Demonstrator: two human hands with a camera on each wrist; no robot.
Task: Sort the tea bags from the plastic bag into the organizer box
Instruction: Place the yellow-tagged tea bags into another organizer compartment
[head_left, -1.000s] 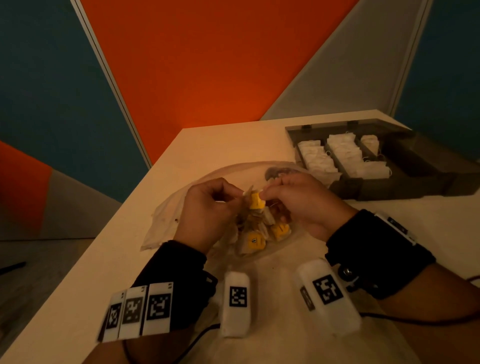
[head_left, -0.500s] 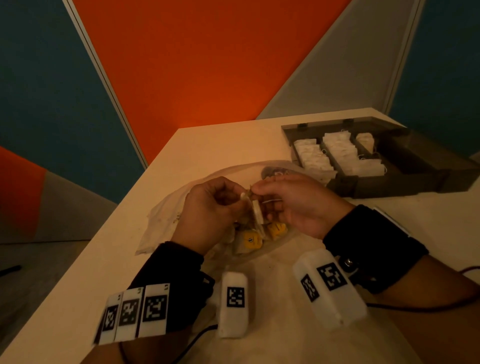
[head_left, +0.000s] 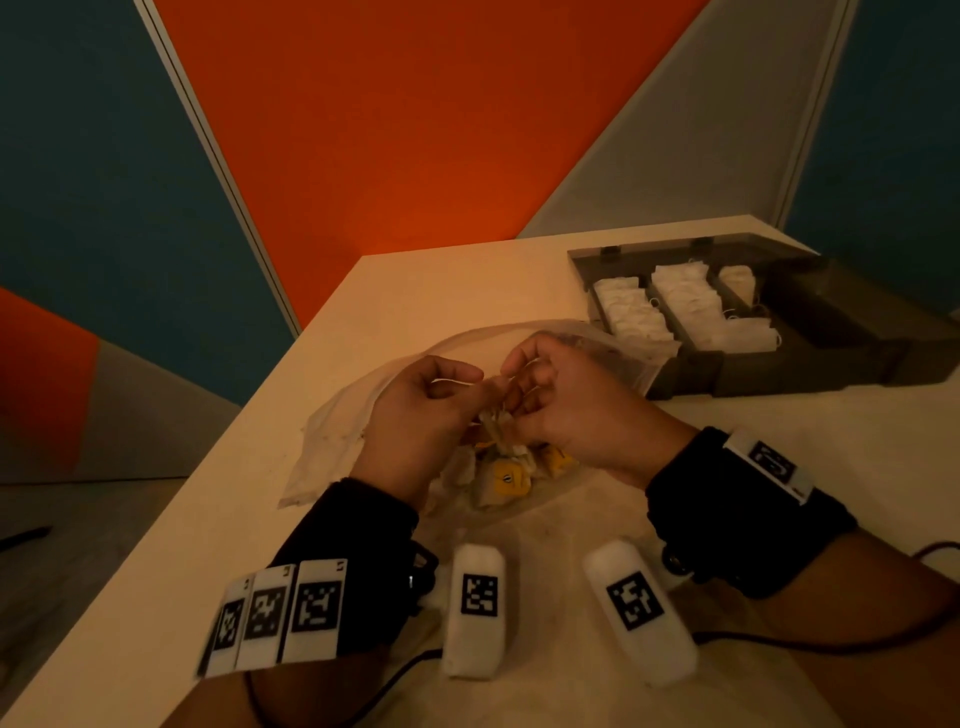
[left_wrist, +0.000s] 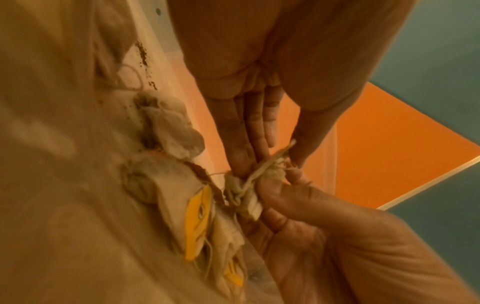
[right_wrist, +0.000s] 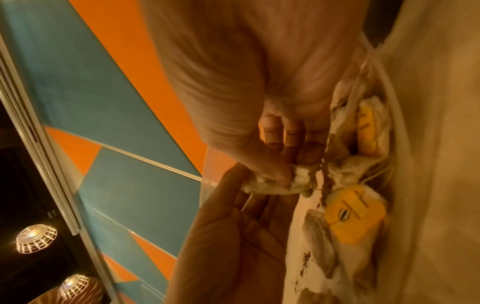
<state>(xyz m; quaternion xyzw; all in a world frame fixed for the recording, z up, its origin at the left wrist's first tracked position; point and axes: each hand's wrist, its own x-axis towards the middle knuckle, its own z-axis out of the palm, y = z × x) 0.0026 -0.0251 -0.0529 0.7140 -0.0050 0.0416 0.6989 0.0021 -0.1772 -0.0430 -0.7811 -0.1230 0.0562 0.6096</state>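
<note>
The table (head_left: 363, 322) carries the box (head_left: 810, 358) at the far right and the plastic bag (head_left: 332, 441) near the middle. The sorting looks well along but unfinished. Two box compartments are packed with white tea bags (head_left: 634, 312), a third holds a few, and the rest look dark. Inside the plastic bag a cluster of yellow-tagged bags (head_left: 506, 478) is left, with loose tea specks. Above it, the left hand (head_left: 421, 415) and right hand (head_left: 571, 405) both pinch one crumpled tea bag (left_wrist: 246, 185) by its string, fingers curled around it.
</note>
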